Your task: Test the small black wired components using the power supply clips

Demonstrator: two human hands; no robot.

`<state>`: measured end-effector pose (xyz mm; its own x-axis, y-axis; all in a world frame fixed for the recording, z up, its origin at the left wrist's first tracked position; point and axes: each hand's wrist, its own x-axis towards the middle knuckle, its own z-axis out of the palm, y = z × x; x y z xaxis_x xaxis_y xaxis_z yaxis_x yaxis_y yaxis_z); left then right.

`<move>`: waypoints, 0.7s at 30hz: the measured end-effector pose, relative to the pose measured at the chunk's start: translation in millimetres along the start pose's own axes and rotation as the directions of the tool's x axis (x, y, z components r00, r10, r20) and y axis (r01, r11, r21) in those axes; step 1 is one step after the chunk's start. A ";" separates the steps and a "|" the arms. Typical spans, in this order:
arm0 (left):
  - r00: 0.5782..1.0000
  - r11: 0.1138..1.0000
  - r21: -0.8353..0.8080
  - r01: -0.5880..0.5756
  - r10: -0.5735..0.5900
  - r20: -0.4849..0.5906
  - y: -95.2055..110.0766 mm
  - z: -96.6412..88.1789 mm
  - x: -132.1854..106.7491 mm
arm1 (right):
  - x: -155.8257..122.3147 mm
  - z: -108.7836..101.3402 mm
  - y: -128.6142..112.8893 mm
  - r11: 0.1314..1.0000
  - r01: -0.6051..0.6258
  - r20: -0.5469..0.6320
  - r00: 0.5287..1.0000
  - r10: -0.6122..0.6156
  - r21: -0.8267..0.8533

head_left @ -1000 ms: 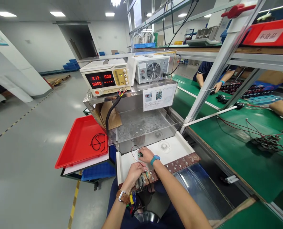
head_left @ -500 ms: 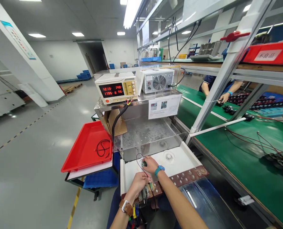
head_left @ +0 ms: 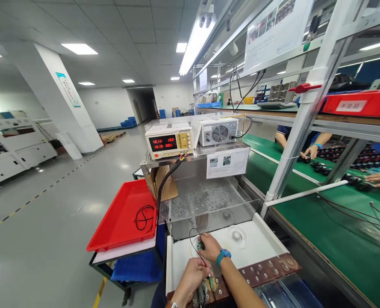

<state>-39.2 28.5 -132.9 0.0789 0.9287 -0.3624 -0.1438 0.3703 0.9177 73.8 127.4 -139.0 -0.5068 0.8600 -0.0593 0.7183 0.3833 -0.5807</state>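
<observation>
**Small board held over white tray, supply live**

Right hand, low centre of frame, pinches a small green circuit board above the white tray. Left hand, curled, presses a probe lead onto the brown contact strip. Power supply shows readings. Risk: a slipping lead could short the board.

Glossy red plastic tray, clear acrylic tank, matt white tray, shiny steel shelf
</observation>
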 end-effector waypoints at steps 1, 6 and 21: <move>1.000 1.000 -0.006 0.000 0.000 -0.028 -1.7 0.9 2.8 | 0.8 -0.1 0.3 1.000 0.001 -0.001 1.000 -0.001 0.003; 0.978 0.999 -0.010 -0.032 0.030 -0.206 -4.4 1.5 12.2 | 3.2 -5.1 -5.5 0.999 0.025 -0.035 0.999 -0.024 0.036; 0.963 0.984 -0.003 0.177 -0.174 -0.208 21.5 -27.5 19.9 | -204.1 -215.3 148.4 0.675 -0.434 -0.745 0.013 0.667 0.597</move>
<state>-67.8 55.5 -124.8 -0.1048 0.8338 -0.5420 -0.1303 0.5288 0.8387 386.5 81.3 -38.3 0.8277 0.5177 0.2167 0.4200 -0.3154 -0.8510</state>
